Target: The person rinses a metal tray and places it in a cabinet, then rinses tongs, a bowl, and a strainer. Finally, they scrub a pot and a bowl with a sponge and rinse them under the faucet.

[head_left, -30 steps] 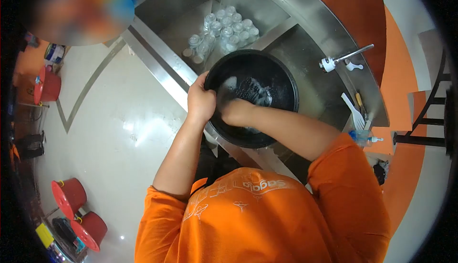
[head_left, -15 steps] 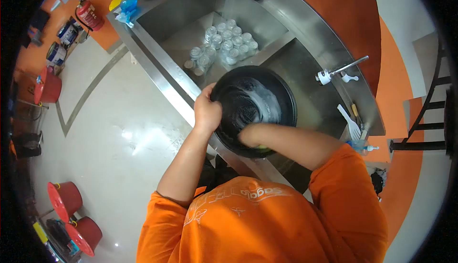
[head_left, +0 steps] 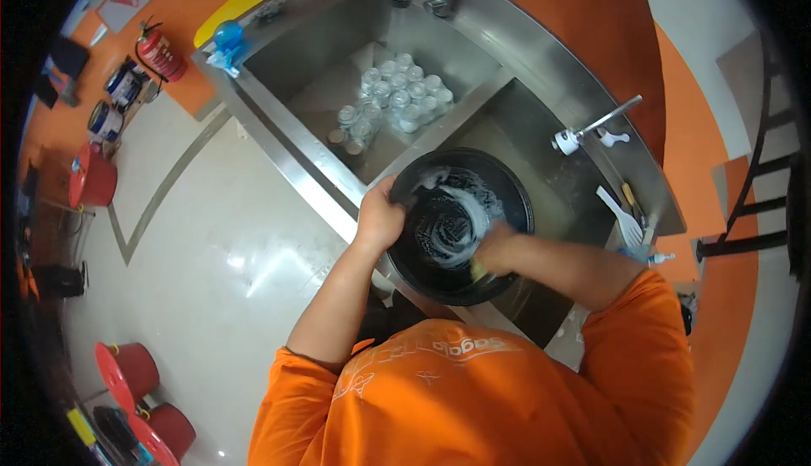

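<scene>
A round black basin (head_left: 439, 276) with white suds inside rests over the sink's near edge. My left hand (head_left: 382, 215) is closed on the basin's left rim, thumb on the inside. Inside the basin, at its right side, my right hand (head_left: 498, 249) is blurred, its fingers pressed round a yellowish sponge (head_left: 479, 271) that shows only in part. Several clear glass jars (head_left: 400, 98) stand together in the left sink compartment, beyond the basin.
The steel sink (head_left: 469, 111) has a divider. A faucet (head_left: 441, 3) and a white-based tap (head_left: 568, 140) stand behind. White spatula (head_left: 623, 217) and pump bottle (head_left: 657, 258) lie right; blue bottle (head_left: 228, 35) far left; red buckets (head_left: 127, 371) on the floor.
My right hand has moved right and up inside the basin with the sponge. The basin and my left hand sit slightly lower and further right in view, and the suds have spread in a ring.
</scene>
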Action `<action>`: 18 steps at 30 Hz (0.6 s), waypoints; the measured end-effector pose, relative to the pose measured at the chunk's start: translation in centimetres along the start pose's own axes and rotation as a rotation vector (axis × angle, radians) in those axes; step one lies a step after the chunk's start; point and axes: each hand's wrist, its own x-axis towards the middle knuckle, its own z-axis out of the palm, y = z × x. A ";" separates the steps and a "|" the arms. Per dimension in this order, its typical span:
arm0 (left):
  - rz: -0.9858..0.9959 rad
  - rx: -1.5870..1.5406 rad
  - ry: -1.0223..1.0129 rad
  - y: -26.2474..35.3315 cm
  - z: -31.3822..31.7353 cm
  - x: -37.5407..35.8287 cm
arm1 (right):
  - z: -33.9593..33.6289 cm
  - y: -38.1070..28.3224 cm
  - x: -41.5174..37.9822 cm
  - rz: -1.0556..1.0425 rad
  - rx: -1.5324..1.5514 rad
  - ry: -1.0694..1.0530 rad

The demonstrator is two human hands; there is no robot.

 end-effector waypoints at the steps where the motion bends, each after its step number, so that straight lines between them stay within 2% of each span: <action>1: 0.008 0.031 -0.046 0.3 0.2 0.2 | 0.0 1.1 -0.9 0.220 -0.165 0.020; 2: 0.020 0.063 -0.092 0.7 0.4 0.5 | 0.1 2.5 -1.6 0.228 -0.459 0.141; 3: 0.038 0.106 -0.125 0.1 0.8 1.2 | 3.7 5.6 1.0 0.299 -0.689 0.514; 5: 0.086 0.127 -0.177 -1.0 2.2 1.9 | 3.5 7.1 4.5 0.257 -0.810 0.492; 7: 0.163 0.197 -0.209 -0.9 3.0 2.3 | 3.5 7.4 6.2 0.159 -0.834 0.655; 10: 0.126 0.213 -0.222 0.4 2.3 1.9 | 4.1 5.9 5.3 0.279 -0.595 0.378; 12: 0.146 0.181 -0.158 1.0 1.7 1.9 | 3.4 2.1 -0.5 0.478 -0.439 0.362; 14: 0.176 0.149 -0.109 2.3 1.5 0.8 | 2.4 -0.7 -2.6 0.354 0.033 0.137; 15: 0.161 0.036 -0.100 2.0 2.1 0.5 | 3.2 -1.3 -2.5 0.173 0.236 0.156; 16: 0.177 0.051 -0.056 1.8 2.8 0.1 | 4.1 -2.0 -2.1 -0.013 0.436 0.180; 18: 0.221 0.079 0.030 1.9 4.4 -0.8 | 3.5 -3.1 1.8 -0.200 0.731 0.174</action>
